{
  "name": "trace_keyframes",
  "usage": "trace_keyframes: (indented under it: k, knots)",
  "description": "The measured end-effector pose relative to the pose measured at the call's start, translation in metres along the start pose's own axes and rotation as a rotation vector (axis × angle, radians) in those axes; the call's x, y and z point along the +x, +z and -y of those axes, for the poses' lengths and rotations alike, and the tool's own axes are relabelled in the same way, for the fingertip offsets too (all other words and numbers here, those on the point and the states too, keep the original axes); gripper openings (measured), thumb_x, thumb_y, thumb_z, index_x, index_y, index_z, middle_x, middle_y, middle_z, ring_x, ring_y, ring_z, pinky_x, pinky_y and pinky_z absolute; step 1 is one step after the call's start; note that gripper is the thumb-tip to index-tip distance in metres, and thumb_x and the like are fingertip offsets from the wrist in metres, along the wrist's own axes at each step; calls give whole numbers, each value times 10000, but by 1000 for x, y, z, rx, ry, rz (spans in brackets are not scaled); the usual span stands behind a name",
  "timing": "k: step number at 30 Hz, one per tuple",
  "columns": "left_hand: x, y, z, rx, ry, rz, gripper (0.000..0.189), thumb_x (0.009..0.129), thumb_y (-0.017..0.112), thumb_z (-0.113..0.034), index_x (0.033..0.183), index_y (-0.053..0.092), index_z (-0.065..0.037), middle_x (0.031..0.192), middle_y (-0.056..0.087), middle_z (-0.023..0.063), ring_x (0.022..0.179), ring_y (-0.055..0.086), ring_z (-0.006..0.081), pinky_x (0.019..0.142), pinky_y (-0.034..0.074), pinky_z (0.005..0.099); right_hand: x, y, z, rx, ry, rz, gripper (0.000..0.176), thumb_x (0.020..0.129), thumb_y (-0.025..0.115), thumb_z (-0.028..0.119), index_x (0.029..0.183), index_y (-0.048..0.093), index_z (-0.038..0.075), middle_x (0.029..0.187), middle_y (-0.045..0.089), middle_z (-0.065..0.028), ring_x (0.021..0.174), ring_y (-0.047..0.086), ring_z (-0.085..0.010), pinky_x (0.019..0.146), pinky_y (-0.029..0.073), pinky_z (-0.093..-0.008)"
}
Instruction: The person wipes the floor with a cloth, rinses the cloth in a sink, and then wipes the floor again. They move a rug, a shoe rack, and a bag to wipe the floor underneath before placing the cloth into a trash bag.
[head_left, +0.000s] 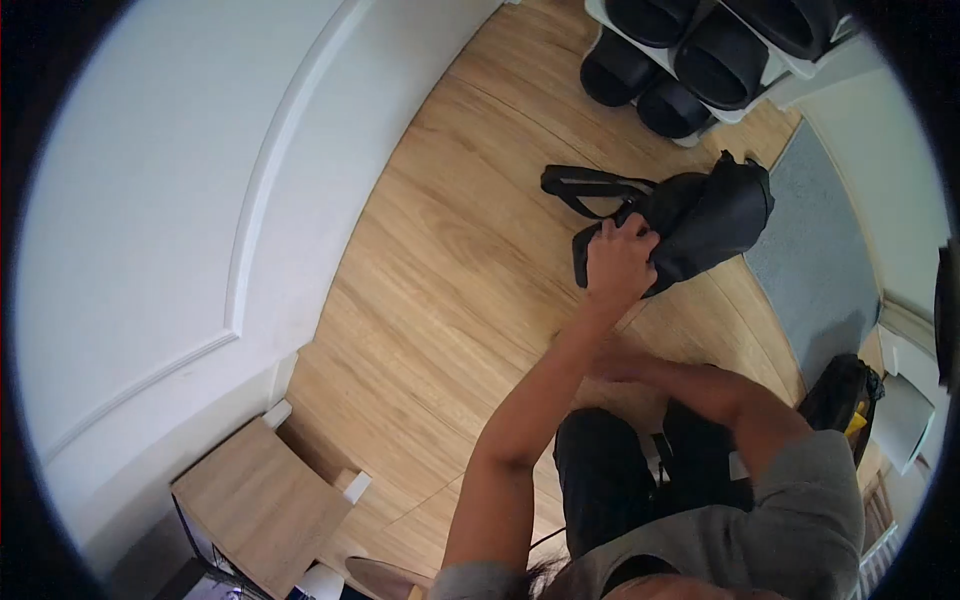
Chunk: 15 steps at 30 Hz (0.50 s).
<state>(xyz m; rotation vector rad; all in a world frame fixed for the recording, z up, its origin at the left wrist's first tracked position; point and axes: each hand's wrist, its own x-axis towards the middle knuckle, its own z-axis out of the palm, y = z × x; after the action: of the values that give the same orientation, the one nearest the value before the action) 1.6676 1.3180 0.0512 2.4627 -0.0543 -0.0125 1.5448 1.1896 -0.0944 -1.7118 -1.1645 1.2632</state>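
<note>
A black bag (715, 215) lies on the wooden floor (450, 280), its strap (585, 185) looped out to the left. My left hand (618, 262) reaches forward and is closed on the bag's near edge. My right forearm (690, 385) crosses below the left arm. The right hand itself is hidden behind my left forearm, so I cannot tell what it holds. My legs in dark trousers (610, 470) are below.
A white shoe rack (770, 75) with black slippers (715, 55) stands at the top. A grey mat (815, 250) lies right of the bag. A white wall (180, 200) runs along the left, with a small wooden table (260, 500) at its foot. A black and yellow object (848, 395) sits at right.
</note>
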Motion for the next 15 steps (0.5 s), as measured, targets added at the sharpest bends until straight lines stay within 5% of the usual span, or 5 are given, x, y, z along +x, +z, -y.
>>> trace_keyframes:
  k: [1, 6, 10, 12, 15]
  knots:
    - [-5, -9, -1, 11, -9, -6, 316, 604, 700, -118, 920, 697, -109, 1016, 572, 76, 894, 573, 334, 685, 510, 433, -28, -26, -16, -660, -257, -123, 466, 897, 491, 176, 1359, 439, 148, 1452, 378, -11, 1380, 272, -193, 1154, 168, -397]
    - [-42, -82, 15, -319, -133, -460, 267, 518, 612, -37, 778, 635, 18, 866, 636, 127, 785, 619, 248, 685, 481, 301, -104, -110, -56, -956, 363, -576, 497, 837, 523, 179, 1330, 477, 135, 1399, 432, -64, 1326, 345, -319, 1104, 206, -557]
    - [-79, -166, 28, -373, -407, -729, 182, 550, 641, 47, 722, 583, 60, 810, 621, 106, 748, 571, 188, 679, 438, 277, -28, -93, -6, -817, 556, -882, 435, 834, 482, 103, 1268, 509, 105, 1259, 500, -112, 1217, 431, -341, 1057, 292, -501]
    - [-88, -190, 34, -183, -390, -822, 162, 566, 674, 66, 691, 573, 47, 754, 602, 84, 711, 544, 159, 659, 421, 266, 23, -47, 9, -871, 359, -630, 363, 841, 450, 48, 1185, 545, 112, 1120, 532, -119, 1118, 492, -311, 972, 389, -421]
    - [-92, -215, 68, -79, -322, -874, 166, 581, 699, 74, 683, 575, 31, 717, 584, 53, 689, 520, 131, 641, 411, 252, 83, 26, 19, -368, -264, -396, 408, 931, 377, 157, 1329, 462, 139, 1435, 359, -69, 1323, 332, -283, 1118, 226, -488]
